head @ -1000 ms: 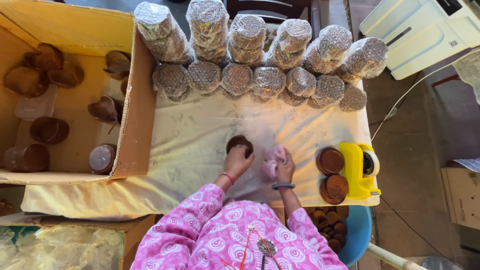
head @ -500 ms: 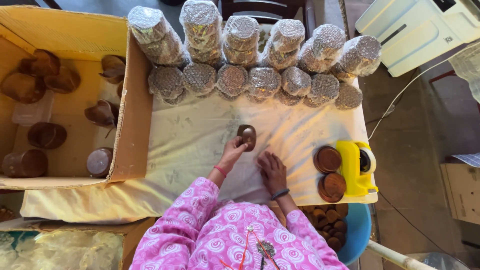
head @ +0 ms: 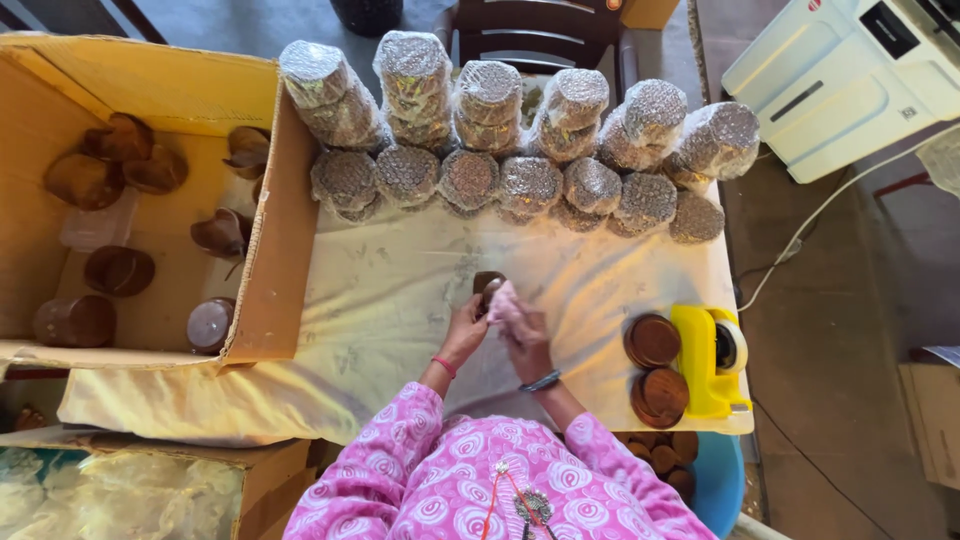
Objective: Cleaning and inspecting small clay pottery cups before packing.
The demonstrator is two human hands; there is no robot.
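- Head view: an open tan cardboard box [head: 150,200] lies at nine o'clock, holding dark brown round wooden bowls [head: 118,270], some upright and some tipped on their sides, with one clear-wrapped lidded piece [head: 210,324] at its lower right corner.
- At five o'clock a blue plastic tub [head: 722,478] under the table edge holds more small brown wooden discs [head: 660,455].
- The small dark brown round wooden container [head: 487,287] sits at the middle of the pale cloth-covered table [head: 390,300], held just above the cloth.
- It looks smooth and dark, tilted, with its mouth toward twelve o'clock; being round, it shows no clear long axis.
- The left hand [head: 466,333] is closed around its lower side.
- The right hand [head: 527,338] presses a pink cloth [head: 505,300] against it, fingers curled on the cloth.
- Bubble-wrapped round bundles [head: 530,185] line the twelve o'clock edge; two brown wooden lids [head: 655,365] and a yellow tape dispenser [head: 708,360] sit at three o'clock.
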